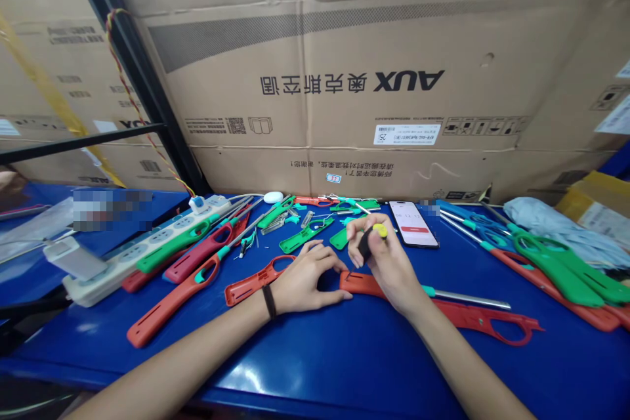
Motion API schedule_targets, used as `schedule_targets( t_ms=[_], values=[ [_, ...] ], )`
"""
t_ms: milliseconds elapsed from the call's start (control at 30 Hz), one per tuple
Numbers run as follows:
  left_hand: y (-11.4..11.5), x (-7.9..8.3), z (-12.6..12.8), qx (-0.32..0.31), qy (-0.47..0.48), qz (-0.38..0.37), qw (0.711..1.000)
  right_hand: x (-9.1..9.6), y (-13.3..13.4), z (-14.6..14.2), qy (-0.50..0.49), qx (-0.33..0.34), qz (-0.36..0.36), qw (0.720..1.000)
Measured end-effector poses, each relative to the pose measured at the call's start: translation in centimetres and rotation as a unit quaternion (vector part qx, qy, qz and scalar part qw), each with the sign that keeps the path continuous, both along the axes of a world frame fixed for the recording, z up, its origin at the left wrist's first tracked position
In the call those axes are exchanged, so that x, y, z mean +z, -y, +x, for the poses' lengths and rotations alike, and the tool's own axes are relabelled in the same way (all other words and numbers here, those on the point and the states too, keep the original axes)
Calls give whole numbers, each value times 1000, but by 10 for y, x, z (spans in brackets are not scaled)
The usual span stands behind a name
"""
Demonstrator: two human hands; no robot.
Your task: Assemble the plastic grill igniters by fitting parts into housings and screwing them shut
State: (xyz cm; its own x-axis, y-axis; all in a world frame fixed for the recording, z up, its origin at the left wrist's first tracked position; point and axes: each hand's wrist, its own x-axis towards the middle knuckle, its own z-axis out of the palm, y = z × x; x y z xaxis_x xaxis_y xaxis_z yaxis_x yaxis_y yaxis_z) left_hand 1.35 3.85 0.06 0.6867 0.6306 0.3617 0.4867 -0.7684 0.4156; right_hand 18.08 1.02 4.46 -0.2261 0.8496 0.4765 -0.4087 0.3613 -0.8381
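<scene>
My right hand (381, 252) is wrapped round the black and yellow handle of a screwdriver (367, 241); its metal shaft points up and away to the left. Below that hand lies an orange-red lighter (361, 283) with a long metal tube, partly hidden by the hand and wrist. Thumb and forefinger of my left hand (310, 279) grip the lighter's left end against the table. Just left of this hand rests an open red half shell (246, 285). Another red half shell (492, 321) with a loop lies by my right forearm.
A white power strip (142, 252) and several long lighters (172, 302) lie at left. Green shells (305, 236) and small parts are scattered behind my hands. A phone (413, 224) lies beyond. More lighters (566, 269) are piled right. A big cardboard box (344, 33) stands behind.
</scene>
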Motion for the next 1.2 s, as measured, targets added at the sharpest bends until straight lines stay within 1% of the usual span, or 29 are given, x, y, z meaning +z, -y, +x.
schedule_targets(
  t_ms=[67, 133, 200, 300, 400, 467, 567, 633, 733, 833, 900, 1000, 1100, 1200],
  values=[
    [0, 0, 0, -1, 0, -2, 1000, 0, 0, 0, -4, 8, -12, 1000],
    [0, 0, 0, -1, 2, -2, 1000, -1, -1, 0, 20, 0, -14, 1000],
    [0, -1, 0, -1, 4, 0, 1000, -1, -1, 0, 44, -18, -1, 999],
    [0, -1, -1, -2, 0, -2, 1000, -2, -2, 1, 18, -32, 11, 999],
    [0, 0, 0, 0, -5, -6, 1000, -1, -2, 1, -17, -9, -6, 1000],
    [0, 0, 0, 0, -4, -6, 1000, -1, -2, 1, 0, 2, -14, 1000],
    [0, 0, 0, -1, -2, -4, 1000, -1, -3, 1, 24, -11, 5, 1000],
    [0, 0, 0, -1, -3, -3, 1000, -1, -3, 1, 8, -23, 15, 1000],
    [0, 0, 0, -2, -4, -5, 1000, -1, -2, 1, -9, -12, -3, 1000],
    [-1, -1, 0, -2, -1, -3, 1000, 0, -1, 1, 20, -1, -12, 1000],
    [-1, -1, 0, 0, -1, 1, 1000, 1, -1, 0, 39, -17, 1, 999],
    [0, 0, 0, -1, -6, 0, 1000, 1, -2, -1, 10, -27, 7, 1000],
    [0, 1, 0, -1, -6, -3, 1000, 1, -2, 0, -25, -1, -20, 999],
    [0, 0, 0, -1, -2, -2, 1000, 1, -2, 1, 3, -4, -25, 1000]
  ],
)
